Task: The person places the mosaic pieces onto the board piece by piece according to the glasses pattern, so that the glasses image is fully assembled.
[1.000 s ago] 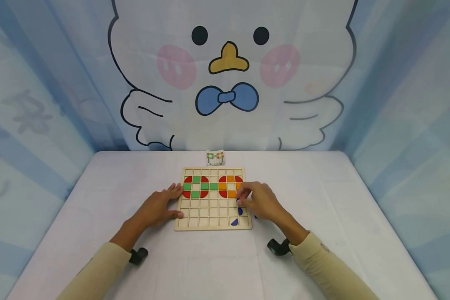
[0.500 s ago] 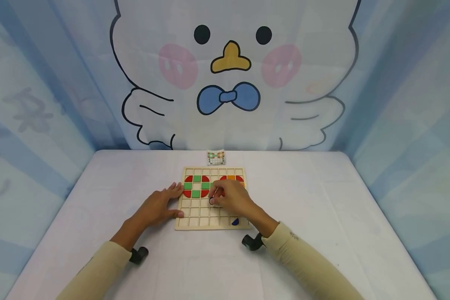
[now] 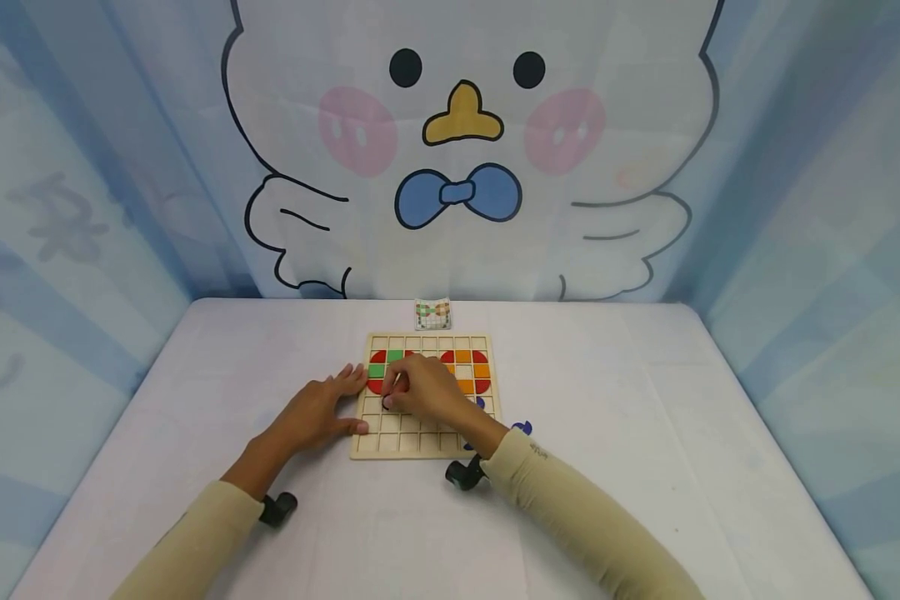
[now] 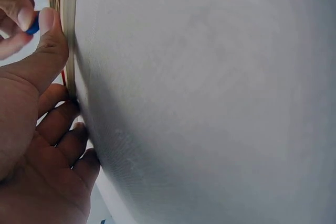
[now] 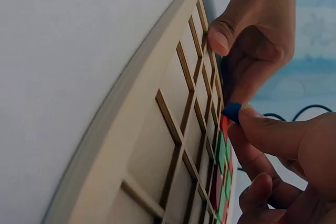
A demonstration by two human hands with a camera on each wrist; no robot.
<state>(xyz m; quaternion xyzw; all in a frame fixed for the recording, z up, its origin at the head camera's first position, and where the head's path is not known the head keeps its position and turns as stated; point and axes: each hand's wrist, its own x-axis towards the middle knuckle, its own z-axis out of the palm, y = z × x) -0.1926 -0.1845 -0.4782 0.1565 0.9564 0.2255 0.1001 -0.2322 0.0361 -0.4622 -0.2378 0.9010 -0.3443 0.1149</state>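
Note:
Over the left part of the wooden grid board (image 3: 420,446), my right hand (image 3: 427,387) pinches a small blue piece (image 5: 232,112) between thumb and fingertips. In the right wrist view the piece shows just above the cells, close to the left hand. My left hand (image 3: 317,414) rests at the board's left side, thumb spread from the fingers and touching the rim, fingers along the edge. Red pieces (image 3: 482,387) and orange pieces (image 3: 482,371) fill cells at the upper right. Green pieces (image 3: 395,357) sit at the upper left, where the right hand hides part of the pattern.
Behind the board lies a small pattern card (image 3: 432,314). Loose blue pieces (image 3: 523,428) lie on the white table right of the board, and another blue piece (image 3: 480,402) is on its right side. A printed curtain (image 3: 457,250) surrounds the table.
My right hand has moved left across the board with the blue piece pinched, from the right edge to the left part. The left hand has stayed in place.

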